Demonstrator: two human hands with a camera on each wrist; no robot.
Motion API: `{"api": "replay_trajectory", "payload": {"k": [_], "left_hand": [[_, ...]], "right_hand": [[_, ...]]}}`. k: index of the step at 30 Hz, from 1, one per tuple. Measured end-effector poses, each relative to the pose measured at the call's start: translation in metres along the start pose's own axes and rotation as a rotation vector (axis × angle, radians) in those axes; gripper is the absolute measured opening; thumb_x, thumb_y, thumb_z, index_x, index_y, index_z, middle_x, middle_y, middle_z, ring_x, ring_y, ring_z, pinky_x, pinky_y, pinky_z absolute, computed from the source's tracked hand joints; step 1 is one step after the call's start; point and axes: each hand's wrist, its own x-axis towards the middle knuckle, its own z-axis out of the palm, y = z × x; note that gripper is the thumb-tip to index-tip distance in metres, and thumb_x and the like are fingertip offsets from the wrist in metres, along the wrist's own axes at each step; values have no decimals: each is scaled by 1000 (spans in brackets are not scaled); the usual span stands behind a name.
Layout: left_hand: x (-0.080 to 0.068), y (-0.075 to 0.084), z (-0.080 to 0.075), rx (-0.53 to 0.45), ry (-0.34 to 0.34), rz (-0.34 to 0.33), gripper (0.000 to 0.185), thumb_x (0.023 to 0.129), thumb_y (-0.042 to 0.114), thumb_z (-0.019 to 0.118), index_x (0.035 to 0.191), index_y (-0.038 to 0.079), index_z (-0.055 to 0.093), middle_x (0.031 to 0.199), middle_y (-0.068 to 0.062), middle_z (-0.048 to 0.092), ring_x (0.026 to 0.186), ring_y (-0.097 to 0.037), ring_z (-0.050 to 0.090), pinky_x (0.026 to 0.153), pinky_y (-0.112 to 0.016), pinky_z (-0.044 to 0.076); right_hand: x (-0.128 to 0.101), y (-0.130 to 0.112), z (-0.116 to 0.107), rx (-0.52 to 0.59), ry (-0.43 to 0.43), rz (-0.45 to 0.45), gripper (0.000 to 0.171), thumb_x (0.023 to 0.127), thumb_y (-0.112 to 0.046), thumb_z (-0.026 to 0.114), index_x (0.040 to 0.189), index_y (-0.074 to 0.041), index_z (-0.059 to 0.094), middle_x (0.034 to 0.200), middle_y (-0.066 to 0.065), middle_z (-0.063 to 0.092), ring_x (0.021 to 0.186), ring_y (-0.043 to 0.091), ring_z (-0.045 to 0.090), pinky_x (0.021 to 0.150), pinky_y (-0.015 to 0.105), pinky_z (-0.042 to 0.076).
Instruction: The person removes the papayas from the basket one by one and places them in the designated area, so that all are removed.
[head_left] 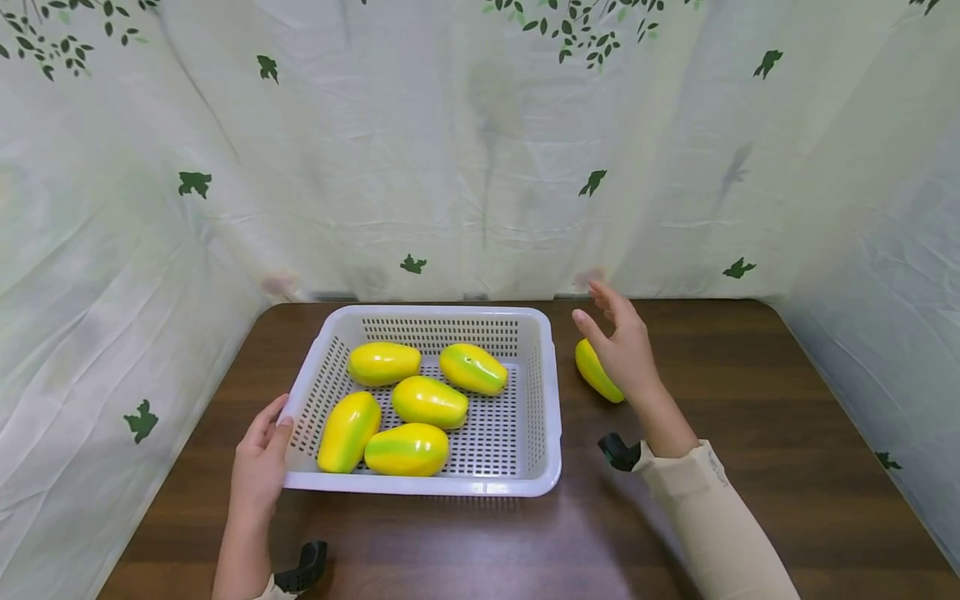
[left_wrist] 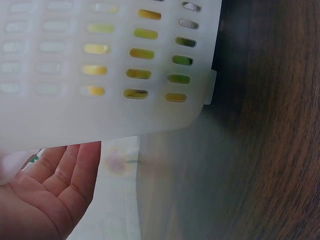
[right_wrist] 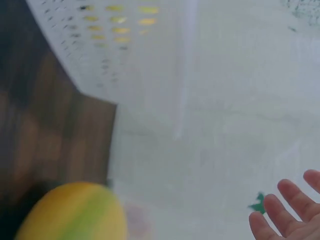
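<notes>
A white perforated plastic basket [head_left: 551, 400] stands on the wooden table. Inside it lie several yellow mangoes [head_left: 430, 402] streaked with green. My left hand [head_left: 258, 458] grips the basket's left rim, thumb on top and fingers beneath; the left wrist view shows those fingers [left_wrist: 82, 172] under the edge. To the right of the basket, my right hand [head_left: 626, 346] is raised with its fingers extended and nothing in it. Another mango [head_left: 596, 375] lies on the table, partly hidden behind this hand; its rounded end also appears low in the right wrist view.
The brown wooden table [head_left: 750, 400] ends at a pale curtain [head_left: 480, 167] with green leaf prints, which hangs behind it and at both sides. Each wrist wears a black device [head_left: 621, 452].
</notes>
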Motion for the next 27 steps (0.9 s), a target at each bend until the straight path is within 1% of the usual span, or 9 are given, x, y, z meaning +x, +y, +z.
{"api": "replay_trajectory", "payload": {"k": [2,4,9,14,17,21,22,25,27], "left_hand": [[4,-7,2,3,18,6,44,89,56,36,132,48,35,120,-2,52,95,-18,55,66,-26,49],[5,-9,2,1,20,12,44,89,56,36,132,48,35,119,-2,52,95,-19,55,66,-26,49],[3,-7,2,-8,16,15,44,89,55,36,132,47,35,119,-1,52,95,-19,55,66,-26,49],[3,-4,1,-16,3,12,44,89,54,37,132,46,35,120,-4,51,94,-18,55,64,-26,50],[4,-4,-1,-32,-16,16,45,90,52,39,134,44,35,120,-7,51,94,-20,54,64,-27,50],[4,-7,0,-28,-2,21,45,90,53,38,134,43,35,118,-7,52,94,-21,55,64,-27,50],[4,-8,1,-14,18,17,45,89,54,37,133,44,36,117,-5,53,94,-20,55,64,-26,50],[0,-1,1,-10,14,12,46,89,54,37,134,43,35,118,-5,52,94,-19,55,65,-26,50],[-7,14,-1,-20,-4,3,47,90,53,37,135,41,35,119,-7,52,95,-19,55,66,-27,50]], "right_hand": [[3,-7,2,8,-6,-20,52,88,-29,59,132,-6,43,125,13,49,113,29,44,94,45,34],[5,-14,6,15,-15,-40,52,88,-28,59,132,-6,43,126,13,49,114,28,44,94,44,33],[11,-29,18,32,-41,-85,52,87,-27,59,132,-8,43,126,13,48,114,25,44,96,41,33],[16,-37,34,46,-49,-133,50,88,-24,59,132,-5,42,125,14,49,112,25,46,94,40,34],[20,-43,45,59,-70,-131,51,88,-26,58,132,-6,42,125,12,49,112,25,45,94,37,35],[23,-49,60,51,-124,-111,51,89,-29,57,133,-8,42,126,11,48,113,24,44,94,37,36],[23,-50,64,45,-140,-107,51,89,-30,56,133,-9,41,126,11,48,113,23,44,93,38,36],[25,-51,76,21,-192,-91,52,89,-31,55,134,-11,40,127,9,47,114,22,44,92,38,37],[26,-51,83,11,-227,-75,52,90,-33,54,135,-12,39,128,8,46,115,20,43,92,38,37]]}}
